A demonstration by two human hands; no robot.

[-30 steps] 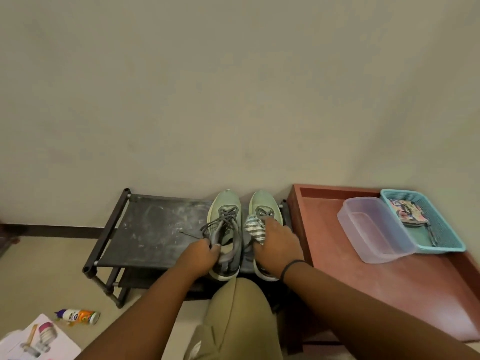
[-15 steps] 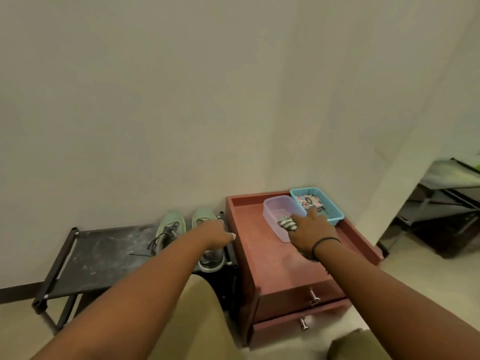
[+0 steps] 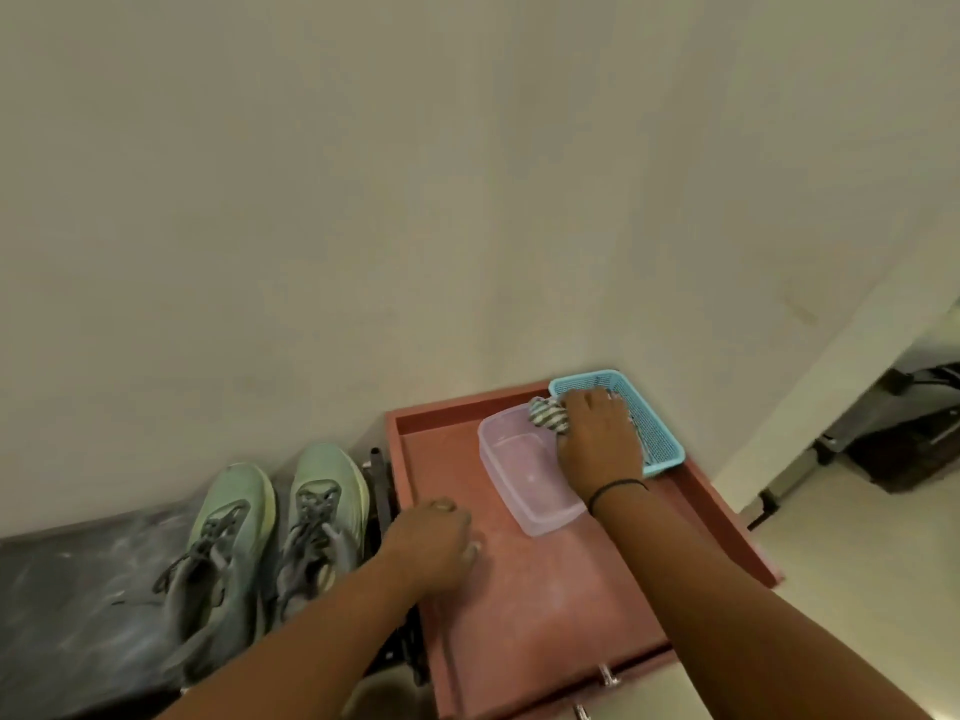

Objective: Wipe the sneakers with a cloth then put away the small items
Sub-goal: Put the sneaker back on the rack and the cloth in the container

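Two mint-green sneakers, the left one and the right one, stand side by side on a dark shoe rack. My right hand holds a bunched striped cloth over the far end of a clear plastic box, reaching across to a blue basket. My left hand hovers over the left side of the red cabinet top, fingers loosely curled and holding nothing. The basket's contents are hidden by my hand.
The red cabinet has a raised rim and two drawers with metal knobs at the front. A plain wall rises close behind. To the right, a doorway opens onto pale floor with dark furniture.
Both hands left the sneakers. My right hand carried the cloth rightwards to the cabinet, over the clear box and on towards the basket. My left hand came over the cabinet top.
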